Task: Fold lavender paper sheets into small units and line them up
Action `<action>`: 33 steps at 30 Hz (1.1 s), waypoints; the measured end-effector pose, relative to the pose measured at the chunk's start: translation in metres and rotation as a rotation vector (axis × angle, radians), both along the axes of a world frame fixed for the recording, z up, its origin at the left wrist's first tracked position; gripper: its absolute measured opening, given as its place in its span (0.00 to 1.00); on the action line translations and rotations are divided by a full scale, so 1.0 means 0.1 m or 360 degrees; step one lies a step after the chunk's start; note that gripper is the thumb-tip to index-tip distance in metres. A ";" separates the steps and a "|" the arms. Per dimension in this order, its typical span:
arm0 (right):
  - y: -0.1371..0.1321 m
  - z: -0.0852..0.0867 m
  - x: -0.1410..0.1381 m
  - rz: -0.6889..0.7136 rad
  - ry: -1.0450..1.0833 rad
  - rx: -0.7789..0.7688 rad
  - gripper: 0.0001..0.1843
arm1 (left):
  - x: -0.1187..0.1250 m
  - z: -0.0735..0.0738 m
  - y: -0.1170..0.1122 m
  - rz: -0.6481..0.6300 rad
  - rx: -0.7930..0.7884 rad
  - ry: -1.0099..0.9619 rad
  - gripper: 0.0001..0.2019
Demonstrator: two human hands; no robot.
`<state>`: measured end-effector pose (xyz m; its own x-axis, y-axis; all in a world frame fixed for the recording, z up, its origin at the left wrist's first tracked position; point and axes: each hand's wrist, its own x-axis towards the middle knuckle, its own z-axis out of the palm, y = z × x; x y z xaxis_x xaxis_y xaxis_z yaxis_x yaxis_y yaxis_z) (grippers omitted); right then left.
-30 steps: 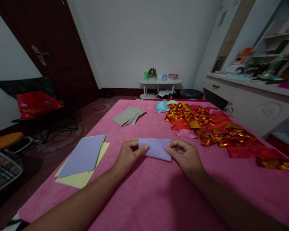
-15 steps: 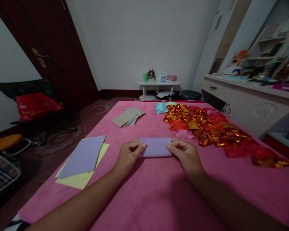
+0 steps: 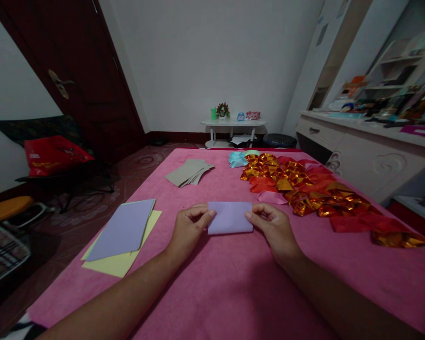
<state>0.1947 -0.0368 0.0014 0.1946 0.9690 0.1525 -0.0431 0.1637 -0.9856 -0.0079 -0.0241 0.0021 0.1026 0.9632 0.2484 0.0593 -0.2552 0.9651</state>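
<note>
A small rectangle of folded purple paper is held between my two hands, just over the pink cloth in the middle of the table. My left hand pinches its left edge, thumb in front. At the right edge, my right hand grips it the same way, fingers curled behind. To the left lies a stack of purple sheets with yellow sheets under it. Farther back, several grey paper pieces are fanned out.
Folded gold foil pieces crowd the right side of the table, among red ones and light blue ones. Beyond stands a small white table. A red bag sits on a chair at left; a white dresser is at right.
The purple paper has tilted slightly, so more of its face shows and its lower edge sits a little lower. Both hands keep their hold in nearly the same place.
</note>
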 end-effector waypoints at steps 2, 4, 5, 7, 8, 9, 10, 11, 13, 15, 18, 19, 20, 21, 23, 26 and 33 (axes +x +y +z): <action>0.00 0.00 0.01 0.0047 0.0009 0.0016 0.14 | 0.00 0.01 0.00 -0.0007 0.0008 0.0020 0.11; 0.00 -0.01 0.03 0.0067 -0.0005 0.0042 0.14 | 0.01 0.03 -0.01 -0.0014 0.0016 0.0037 0.12; 0.01 -0.01 0.04 0.0067 -0.0013 0.0054 0.13 | 0.01 0.04 -0.01 -0.0014 0.0025 0.0036 0.12; 0.01 -0.03 0.05 0.0059 -0.0023 0.0066 0.12 | 0.01 0.05 -0.01 -0.0009 0.0043 0.0029 0.12; 0.01 -0.04 0.05 0.0051 -0.0023 0.0068 0.11 | 0.01 0.05 -0.01 -0.0007 0.0054 0.0025 0.12; 0.02 -0.04 0.05 0.0036 -0.0020 0.0066 0.11 | 0.01 0.05 0.00 -0.0002 0.0065 0.0018 0.12; 0.02 -0.04 0.05 0.0017 -0.0018 0.0061 0.12 | 0.01 0.05 0.00 0.0007 0.0074 0.0007 0.12; 0.02 -0.05 0.04 -0.0003 -0.0017 0.0050 0.12 | 0.00 0.04 0.00 0.0015 0.0076 -0.0006 0.12; 0.02 -0.05 0.04 -0.0043 -0.0023 0.0030 0.13 | 0.00 0.04 0.00 0.0034 0.0061 -0.0028 0.11; 0.02 -0.04 0.04 -0.0080 -0.0042 0.0017 0.14 | 0.00 0.03 0.00 0.0053 0.0033 -0.0041 0.11; 0.03 -0.04 0.04 -0.0118 -0.0056 0.0018 0.14 | -0.01 0.02 0.01 0.0066 0.0022 -0.0034 0.11; 0.03 -0.04 0.04 -0.0124 -0.0064 0.0019 0.14 | -0.01 0.01 0.01 0.0066 0.0028 -0.0026 0.10; 0.03 -0.04 0.04 -0.0130 -0.0073 0.0022 0.14 | -0.01 0.01 0.01 0.0064 0.0033 -0.0019 0.10; 0.03 -0.04 0.04 -0.0137 -0.0084 0.0031 0.15 | -0.01 0.00 0.01 0.0059 0.0033 -0.0015 0.09; 0.03 -0.03 0.03 -0.0139 -0.0102 0.0045 0.15 | -0.01 0.00 0.01 0.0052 0.0019 -0.0022 0.08; 0.03 -0.02 0.02 -0.0107 -0.0073 0.0040 0.16 | -0.01 -0.01 0.01 0.0041 -0.0013 -0.0027 0.08; 0.02 -0.03 0.02 -0.0069 -0.0038 0.0007 0.15 | 0.00 0.00 0.02 0.0064 0.0049 -0.0013 0.13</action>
<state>0.1969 -0.0346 -0.0021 0.2325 0.9591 0.1616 -0.0120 0.1690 -0.9855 -0.0081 -0.0221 0.0023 0.0620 0.9583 0.2789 0.0619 -0.2826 0.9572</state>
